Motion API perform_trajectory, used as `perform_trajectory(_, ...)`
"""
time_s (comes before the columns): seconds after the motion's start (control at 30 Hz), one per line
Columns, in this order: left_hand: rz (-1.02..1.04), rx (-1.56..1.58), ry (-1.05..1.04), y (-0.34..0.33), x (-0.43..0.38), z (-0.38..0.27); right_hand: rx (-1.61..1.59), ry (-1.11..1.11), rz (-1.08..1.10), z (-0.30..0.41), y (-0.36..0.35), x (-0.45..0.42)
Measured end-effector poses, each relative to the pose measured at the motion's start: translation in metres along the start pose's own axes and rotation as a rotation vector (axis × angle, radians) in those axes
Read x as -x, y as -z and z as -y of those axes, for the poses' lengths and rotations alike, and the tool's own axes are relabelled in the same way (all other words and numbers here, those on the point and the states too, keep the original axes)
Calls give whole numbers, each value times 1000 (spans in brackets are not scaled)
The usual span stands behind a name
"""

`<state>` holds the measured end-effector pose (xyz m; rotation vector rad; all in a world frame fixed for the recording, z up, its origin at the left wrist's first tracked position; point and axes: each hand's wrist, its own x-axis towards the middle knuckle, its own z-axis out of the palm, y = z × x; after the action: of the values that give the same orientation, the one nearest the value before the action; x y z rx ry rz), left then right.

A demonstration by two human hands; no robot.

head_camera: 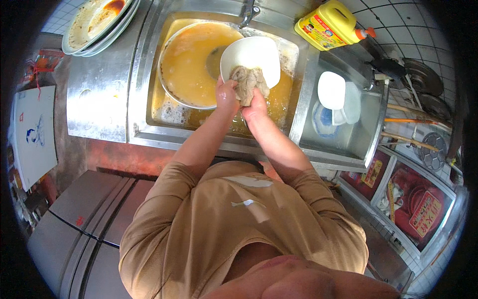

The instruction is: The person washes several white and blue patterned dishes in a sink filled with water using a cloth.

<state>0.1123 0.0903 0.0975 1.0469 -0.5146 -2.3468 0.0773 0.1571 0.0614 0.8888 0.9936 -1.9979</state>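
A white bowl (251, 50) with rounded corners is tilted over the right part of a wide round basin (183, 67) of cloudy orange-brown water. My left hand (226, 94) grips the bowl at its lower left edge, its thumb beside a wet greyish-brown cloth (248, 84). In my right hand (255, 103) is that same cloth, bunched against the near side of the bowl. The fingers of both hands are partly hidden beneath the cloth and bowl. The basin sits in a steel sink (140, 132) that also holds brownish, foamy water.
Stacked dirty plates (98, 28) stand on the steel counter (99, 93) to the left. A faucet (249, 15) rises behind the sink. At the back right is a yellow detergent jug (326, 26). A second basin (349, 145) on the right holds a white bowl (331, 89) and other dishes in water.
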Motion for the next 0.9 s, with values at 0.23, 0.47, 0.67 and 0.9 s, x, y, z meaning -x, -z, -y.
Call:
perform_trajectory(0.23,239,-316,246,25,-26,-53,369,431,-18,48,8,9)
perform_trajectory(0.47,309,-822,51,29,-50,-50,564,471,191,74,-3,5)
perform_trajectory(0.67,68,-527,-79,34,-32,-6,139,451,120,40,2,12)
perform_trajectory(0.9,133,-182,193,19,-5,25,3,263,134,11,8,8)
